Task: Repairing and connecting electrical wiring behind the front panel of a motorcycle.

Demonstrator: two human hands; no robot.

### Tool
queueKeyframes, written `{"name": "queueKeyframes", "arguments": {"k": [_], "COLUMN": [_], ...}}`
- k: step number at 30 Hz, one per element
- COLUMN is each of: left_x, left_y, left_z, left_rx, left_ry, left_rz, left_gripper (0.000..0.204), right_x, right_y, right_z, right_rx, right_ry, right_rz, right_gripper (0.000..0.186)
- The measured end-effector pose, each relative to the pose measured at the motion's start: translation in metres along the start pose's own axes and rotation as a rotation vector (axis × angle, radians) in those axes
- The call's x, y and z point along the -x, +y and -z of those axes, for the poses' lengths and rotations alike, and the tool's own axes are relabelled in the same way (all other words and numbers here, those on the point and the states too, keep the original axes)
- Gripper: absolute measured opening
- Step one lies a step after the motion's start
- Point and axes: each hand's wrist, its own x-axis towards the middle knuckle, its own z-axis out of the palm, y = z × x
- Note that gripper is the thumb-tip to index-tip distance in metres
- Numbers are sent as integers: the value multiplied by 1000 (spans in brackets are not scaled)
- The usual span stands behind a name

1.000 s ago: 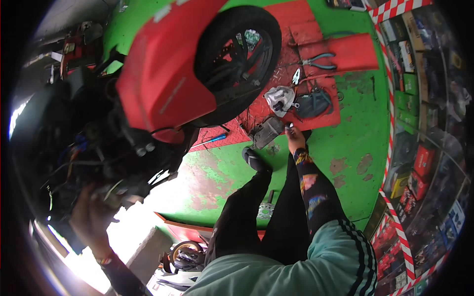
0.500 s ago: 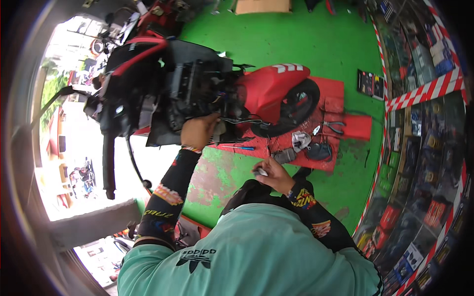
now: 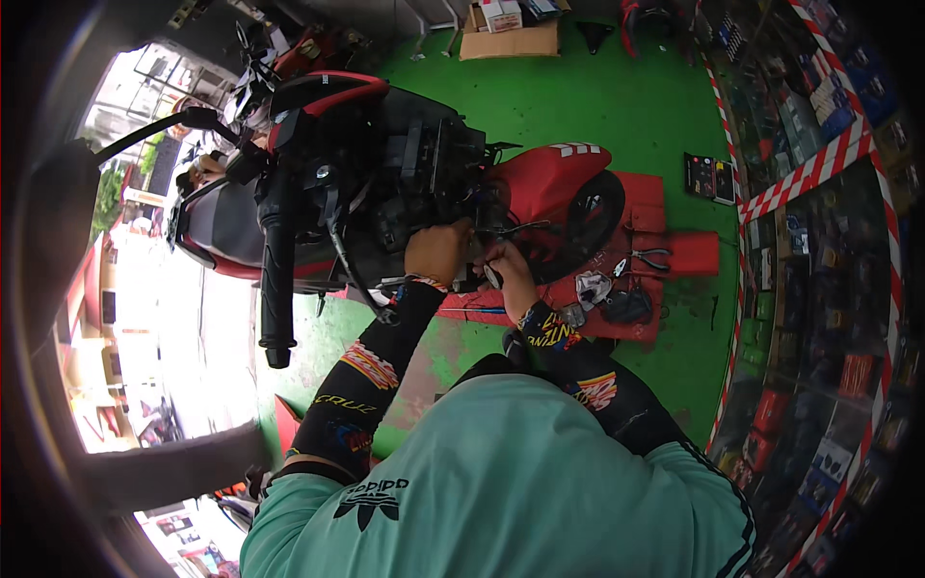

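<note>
If its pinch slackens, the right hand [image 3: 511, 273] could drop a small silvery piece [image 3: 492, 276]; the left hand's [image 3: 438, 253] grip I can't tell.

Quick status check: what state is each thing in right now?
Motorcycle, upright, some wiring exposed
Left hand, curled at the motorcycle, fingertips hidden
Right hand, closed on a small pale object
Front wheel, mounted under the red fender
Pliers, lying on the red platform
Pale cloth-like bundle, crumpled
</note>
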Motion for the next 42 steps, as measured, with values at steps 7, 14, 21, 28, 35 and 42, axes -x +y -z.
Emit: {"name": "queueKeyframes", "arguments": {"k": [7, 14, 21, 28, 35, 42], "left_x": [-1, -2, -3, -6, -10, -12], "left_y": [-5, -6, -4, -4, -12, -20], "left_z": [-5, -1, 5, 7, 1, -2], "left_rx": [106, 181, 184, 228, 364, 462], "left_ry": [21, 31, 8, -53, -66, -148], "left_rz": [6, 5, 7, 25, 9, 10], "left_gripper": [16, 19, 19, 21, 25, 29], "right_x": [14, 21, -11, -36, -55, -53], "right_y": [4, -1, 11, 13, 26, 21], "right_z": [-19, -11, -25, -36, -31, -25], "right_rx": [-220, -48, 588, 545, 276, 456], "right_ry": [26, -39, 294, 367, 290, 234], "right_rz": [139, 145, 362, 551, 476, 626], "right_gripper": [6, 13, 10, 8, 6, 9]}}
